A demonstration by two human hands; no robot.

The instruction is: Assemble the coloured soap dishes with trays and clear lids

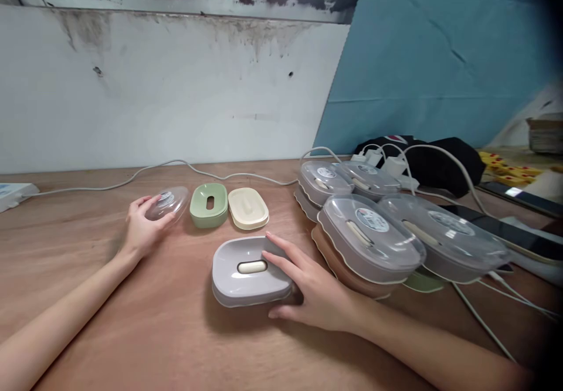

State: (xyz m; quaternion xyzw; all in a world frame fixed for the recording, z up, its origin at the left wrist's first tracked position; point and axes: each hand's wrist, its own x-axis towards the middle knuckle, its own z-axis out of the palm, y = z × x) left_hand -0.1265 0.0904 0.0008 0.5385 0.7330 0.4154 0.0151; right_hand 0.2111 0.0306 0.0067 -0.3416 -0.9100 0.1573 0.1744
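Note:
On the left, my left hand (147, 224) grips the edge of a clear lid (176, 199) with a round label, low over the table. My right hand (310, 279) is wrapped around the right end of a grey soap dish (233, 285), thumb at its near side and fingers over its far rim. Through the slot in that dish's middle, a cream piece shows. Behind it sit a green slotted dish (209, 218) and, just to its right, a cream oval base (248, 208).
Several clear-lidded grey dishes (373, 233) are stacked at the right. Behind them lie white chargers (373, 156) and a black cloth bag (453, 162). Dark phones (497, 227) lie farther right. A white cable (237, 175) runs along the wall to a power strip (16, 194).

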